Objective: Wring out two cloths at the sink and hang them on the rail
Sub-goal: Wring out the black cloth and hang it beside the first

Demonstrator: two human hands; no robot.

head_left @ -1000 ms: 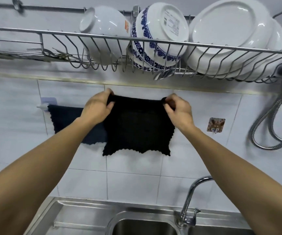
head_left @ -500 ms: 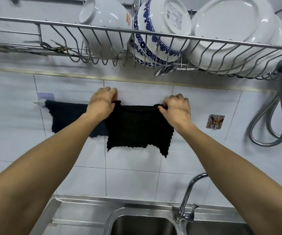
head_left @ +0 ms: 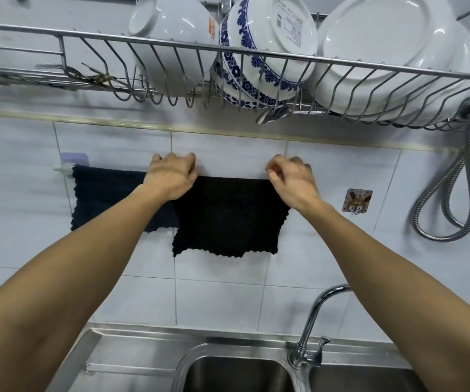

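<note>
A black cloth point(head_left: 228, 216) hangs folded over the wall rail point(head_left: 61, 167), above the sink. My left hand point(head_left: 171, 176) grips its top left corner with curled fingers. My right hand point(head_left: 293, 179) pinches the top right corner. A dark navy cloth point(head_left: 106, 196) hangs on the same rail to the left, its right part behind my left forearm and the black cloth's edge. Most of the rail is hidden under the two cloths.
A wire dish rack point(head_left: 256, 55) with bowls and plates hangs close above my hands. A steel sink point(head_left: 236, 374) and faucet point(head_left: 313, 329) are below. A metal hose point(head_left: 454, 193) loops at the right, and a small adhesive hook point(head_left: 357, 200) sticks to the tiles.
Both hands lowered the black cloth's top edge onto the rail. The cloth now hangs folded over it, flatter and straighter than before.
</note>
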